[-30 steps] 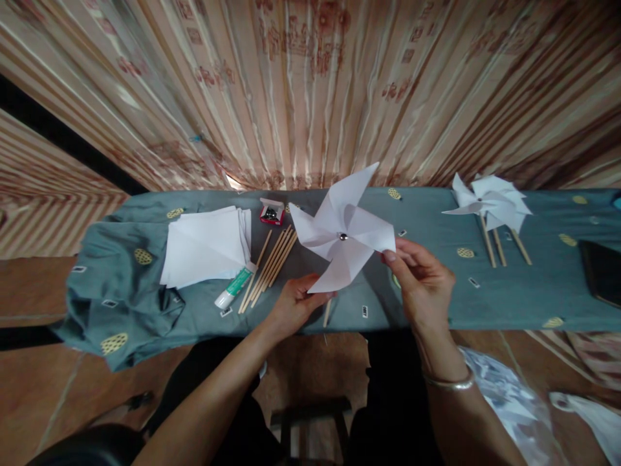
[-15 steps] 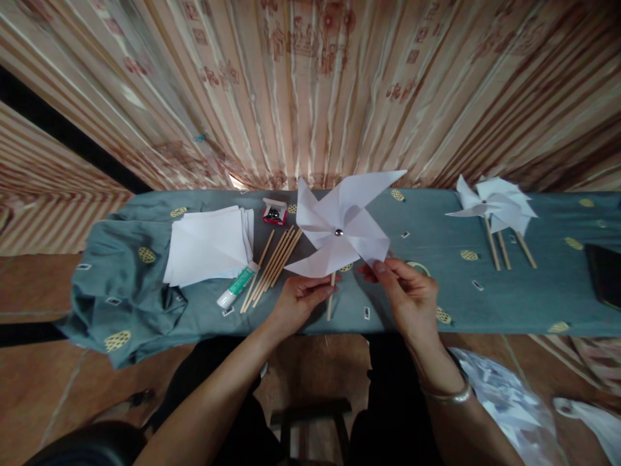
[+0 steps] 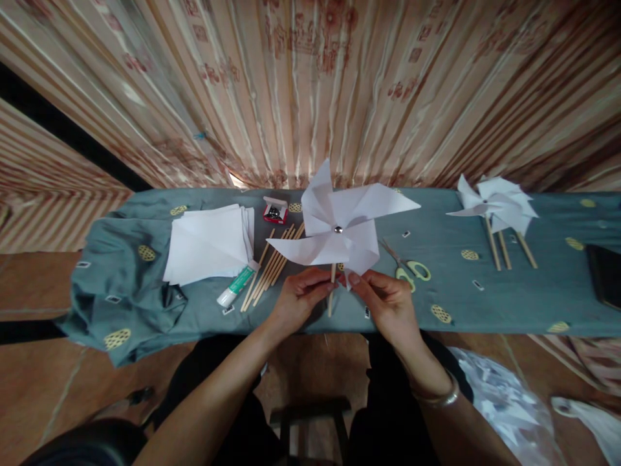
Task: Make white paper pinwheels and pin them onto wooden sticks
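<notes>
A white paper pinwheel (image 3: 352, 213) with a silver pin at its centre stands up in front of me on a thin wooden stick. My left hand (image 3: 303, 299) is closed round that stick just below the blades. Between thumb and fingers, my right hand (image 3: 385, 299) pinches the tip of the pinwheel's lowest blade, close beside the stick. To the right of the blades lie scissors (image 3: 406, 266) with pale green handles. Several loose wooden sticks (image 3: 274, 265) are left of my left hand, partly behind the pinwheel's left blade.
White paper sheets (image 3: 208, 246) are stacked on the left, beside a glue stick (image 3: 237, 285). A small open box of pins (image 3: 275, 211) sits behind the sticks. Finished-looking pinwheels (image 3: 504, 200) lie at right, near a dark object (image 3: 604, 272). A plastic bag (image 3: 504, 395) is on the floor.
The pinwheel's blades have turned clockwise. My right hand has moved left and down, bringing a blade tip close to the stick, and the scissors now show. My left hand stays on the stick.
</notes>
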The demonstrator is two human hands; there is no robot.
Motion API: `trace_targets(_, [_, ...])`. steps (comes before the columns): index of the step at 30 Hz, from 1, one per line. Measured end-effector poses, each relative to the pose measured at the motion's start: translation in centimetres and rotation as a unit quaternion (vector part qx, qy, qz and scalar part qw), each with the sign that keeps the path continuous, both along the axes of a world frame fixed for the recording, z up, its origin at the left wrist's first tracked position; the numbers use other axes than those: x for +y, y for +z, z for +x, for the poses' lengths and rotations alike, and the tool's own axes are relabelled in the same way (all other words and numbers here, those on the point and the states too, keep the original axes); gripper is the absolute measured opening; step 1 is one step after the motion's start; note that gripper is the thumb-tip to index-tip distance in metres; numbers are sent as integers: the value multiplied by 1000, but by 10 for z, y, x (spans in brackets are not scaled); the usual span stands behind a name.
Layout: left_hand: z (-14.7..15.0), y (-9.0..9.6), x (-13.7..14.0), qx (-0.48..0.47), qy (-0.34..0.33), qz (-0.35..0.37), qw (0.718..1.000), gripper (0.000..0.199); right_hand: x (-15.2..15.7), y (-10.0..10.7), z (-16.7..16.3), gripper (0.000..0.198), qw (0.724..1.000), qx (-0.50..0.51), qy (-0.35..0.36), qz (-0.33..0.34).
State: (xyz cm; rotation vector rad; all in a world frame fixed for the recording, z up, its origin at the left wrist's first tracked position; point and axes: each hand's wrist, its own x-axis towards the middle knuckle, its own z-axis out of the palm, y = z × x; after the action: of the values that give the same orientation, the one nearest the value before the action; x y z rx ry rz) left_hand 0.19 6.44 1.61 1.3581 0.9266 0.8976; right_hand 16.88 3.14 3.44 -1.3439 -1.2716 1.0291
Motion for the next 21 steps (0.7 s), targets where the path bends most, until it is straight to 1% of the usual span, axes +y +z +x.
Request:
trace_targets(4, [1,-1,-1,7,7,2,1000,21,-1,-2,-2,30,999,-37,-3,20])
trace_targets(9, [1,0,-2,15,-3,4,1000,19,-2,2,-3,27,996,-88,2,33])
trace_targets(12, [0,-1,0,11,1,-2,1000,20,-1,6,4,22,996,-84,17,38])
trace_targets(14, [-1,-3,1,8,8,-8,1000,20,0,8,12,23,996,-77,12,40])
trace_targets(17, [-3,-5,0,7,11,-16,1000,20,2,8,26,26,995,-80,-40,52])
trace_targets(19, [-2,-6,0,8,7,-18,1000,20,4,7,31,20,991,-72,-86,69])
trace_targets(21, [-1,-6,-1,12,3,-16,1000,20,6,4,31,10,989,-50,-109,83])
